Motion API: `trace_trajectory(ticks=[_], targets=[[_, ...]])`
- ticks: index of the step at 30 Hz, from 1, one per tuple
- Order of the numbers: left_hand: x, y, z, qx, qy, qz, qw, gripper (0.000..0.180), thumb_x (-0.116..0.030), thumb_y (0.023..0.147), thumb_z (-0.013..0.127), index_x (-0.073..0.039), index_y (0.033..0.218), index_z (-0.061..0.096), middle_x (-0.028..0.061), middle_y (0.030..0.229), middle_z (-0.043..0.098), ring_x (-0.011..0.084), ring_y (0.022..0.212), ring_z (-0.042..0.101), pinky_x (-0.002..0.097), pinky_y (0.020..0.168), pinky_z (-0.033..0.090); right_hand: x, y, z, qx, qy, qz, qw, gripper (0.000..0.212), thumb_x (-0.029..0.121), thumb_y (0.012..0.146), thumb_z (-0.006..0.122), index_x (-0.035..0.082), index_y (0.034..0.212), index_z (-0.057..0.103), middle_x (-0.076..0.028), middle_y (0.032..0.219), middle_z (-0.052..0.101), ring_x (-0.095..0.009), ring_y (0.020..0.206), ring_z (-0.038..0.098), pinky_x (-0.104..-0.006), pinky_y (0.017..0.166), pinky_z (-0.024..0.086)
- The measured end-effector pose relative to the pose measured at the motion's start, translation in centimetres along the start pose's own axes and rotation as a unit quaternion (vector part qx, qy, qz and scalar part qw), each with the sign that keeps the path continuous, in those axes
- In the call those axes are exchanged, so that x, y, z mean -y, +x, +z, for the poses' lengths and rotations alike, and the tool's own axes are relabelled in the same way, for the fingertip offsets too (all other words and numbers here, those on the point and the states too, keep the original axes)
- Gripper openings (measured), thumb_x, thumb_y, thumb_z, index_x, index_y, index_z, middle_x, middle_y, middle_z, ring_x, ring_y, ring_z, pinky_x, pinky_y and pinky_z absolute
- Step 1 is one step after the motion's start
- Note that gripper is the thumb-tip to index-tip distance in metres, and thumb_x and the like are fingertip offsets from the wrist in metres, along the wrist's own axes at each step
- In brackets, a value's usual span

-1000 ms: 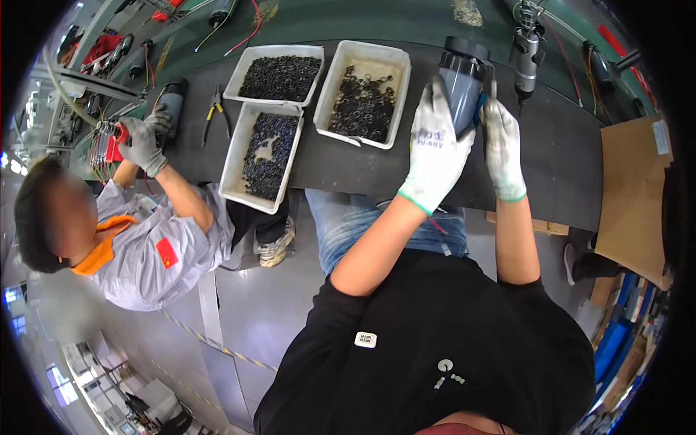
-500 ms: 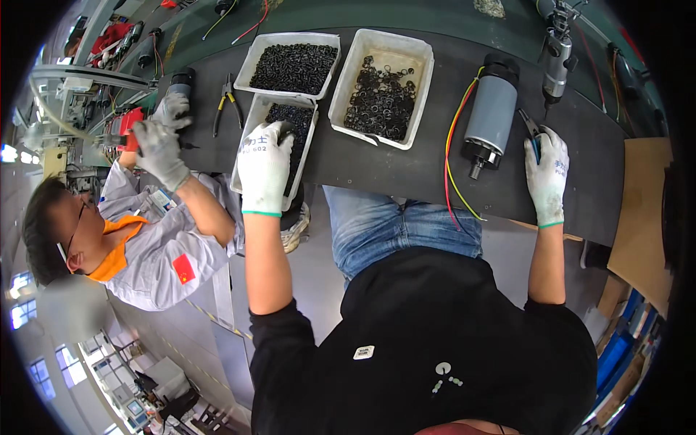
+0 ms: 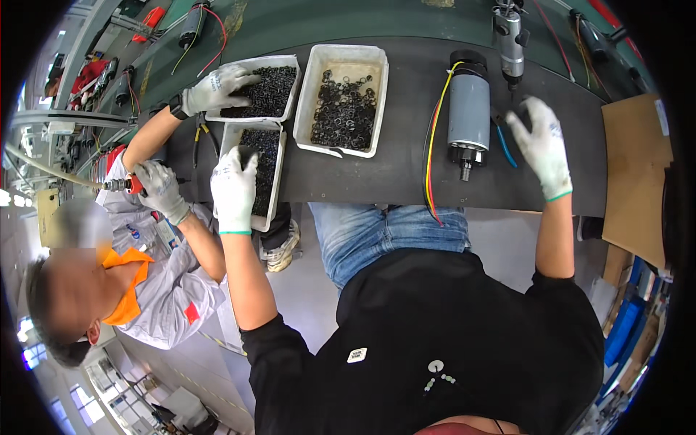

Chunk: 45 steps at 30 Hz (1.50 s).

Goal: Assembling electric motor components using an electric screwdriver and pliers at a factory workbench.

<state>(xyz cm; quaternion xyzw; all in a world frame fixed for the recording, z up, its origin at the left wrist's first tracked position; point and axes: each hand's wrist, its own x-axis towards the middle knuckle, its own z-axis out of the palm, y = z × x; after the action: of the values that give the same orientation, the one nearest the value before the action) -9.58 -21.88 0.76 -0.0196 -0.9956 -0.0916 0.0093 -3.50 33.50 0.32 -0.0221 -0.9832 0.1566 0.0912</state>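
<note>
My left hand (image 3: 234,190), in a white glove, is over the near-left white tray (image 3: 272,206) of small dark parts. Its fingers are bent together around something dark at the fingertips that I cannot make out. To the right, my gloved right hand (image 3: 542,151) is open above the bench, fingers apart and nothing in them. Blue-handled pliers (image 3: 505,146) lie just left of it. Beside them lies a grey cylindrical motor (image 3: 469,112), its shaft toward me and red, yellow and black wires (image 3: 433,156) along its left side.
A co-worker's gloved hand (image 3: 216,90) reaches into the far-left tray (image 3: 293,87) of black parts; the other (image 3: 161,194) grips a red tool (image 3: 135,184). A white tray (image 3: 383,94) holds black rings. A power screwdriver (image 3: 510,47) hangs above; a cardboard sheet (image 3: 634,174) stands right.
My right hand has let go of the pliers and lifted off, fingers spreading. My left hand stays at the same tray. The co-worker's hand has moved onto the far-left tray. The whole view has shifted.
</note>
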Motion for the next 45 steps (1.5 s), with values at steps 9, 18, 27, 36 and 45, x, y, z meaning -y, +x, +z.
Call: trace_trajectory(ticks=[9, 18, 27, 36, 45], targets=[[-1.2, 0.6, 0.6, -0.027, 0.019, 0.087, 0.996, 0.018, -0.022, 0.088, 0.076, -0.007, 0.099, 0.076, 0.0143, 0.100, 0.074, 0.0334, 0.092, 0.071, 0.0434, 0.083, 0.055, 0.4, 8.4, -0.2, -0.079, 0.212, 0.020, 0.974, 0.042, 0.027, 0.098, 0.072, -0.004, 0.125, 0.062, -0.020, 0.109, 0.069, -0.030, 0.102, 0.069, -0.0387, 0.091, 0.052], [0.6, 0.2, 1.3, -0.050, 0.094, 0.071, 0.992, 0.023, -0.022, 0.089, 0.074, -0.008, 0.107, 0.074, 0.0148, 0.101, 0.073, 0.0349, 0.096, 0.070, 0.0449, 0.086, 0.056, -0.9, 13.7, 3.5, 0.014, 0.318, 0.030, 0.947, 0.028, 0.012, 0.097, 0.073, 0.000, 0.121, 0.069, 0.000, 0.095, 0.067, -0.011, 0.089, 0.063, -0.0293, 0.082, 0.052], [-0.4, -1.2, 2.7, -0.090, 0.089, 0.055, 0.990, 0.027, -0.023, 0.086, 0.075, -0.007, 0.107, 0.070, 0.0144, 0.103, 0.070, 0.0343, 0.100, 0.069, 0.0459, 0.087, 0.055, -1.5, 11.3, 3.2, -0.088, 0.543, 0.019, 0.835, 0.030, 0.008, 0.097, 0.073, 0.000, 0.125, 0.067, -0.002, 0.105, 0.073, -0.011, 0.093, 0.066, -0.0261, 0.083, 0.053], [-0.3, -1.7, 3.9, -0.094, 0.158, 0.104, 0.978, 0.024, -0.021, 0.088, 0.072, -0.007, 0.107, 0.067, 0.0152, 0.102, 0.067, 0.0350, 0.098, 0.068, 0.0457, 0.085, 0.055, 0.5, 8.6, -0.6, -0.205, 0.564, -0.089, 0.795, 0.029, 0.009, 0.101, 0.066, 0.000, 0.128, 0.064, -0.009, 0.119, 0.069, -0.015, 0.105, 0.066, -0.0290, 0.089, 0.052], [1.6, -1.3, 2.6, -0.209, -0.017, 0.099, 0.973, 0.018, -0.016, 0.092, 0.068, -0.004, 0.106, 0.065, 0.0198, 0.105, 0.065, 0.0406, 0.098, 0.066, 0.0482, 0.086, 0.055, 0.4, 7.8, -0.4, -0.196, 0.593, -0.104, 0.774, 0.034, 0.010, 0.104, 0.062, -0.003, 0.136, 0.057, -0.012, 0.127, 0.066, -0.019, 0.113, 0.066, -0.0321, 0.094, 0.053]])
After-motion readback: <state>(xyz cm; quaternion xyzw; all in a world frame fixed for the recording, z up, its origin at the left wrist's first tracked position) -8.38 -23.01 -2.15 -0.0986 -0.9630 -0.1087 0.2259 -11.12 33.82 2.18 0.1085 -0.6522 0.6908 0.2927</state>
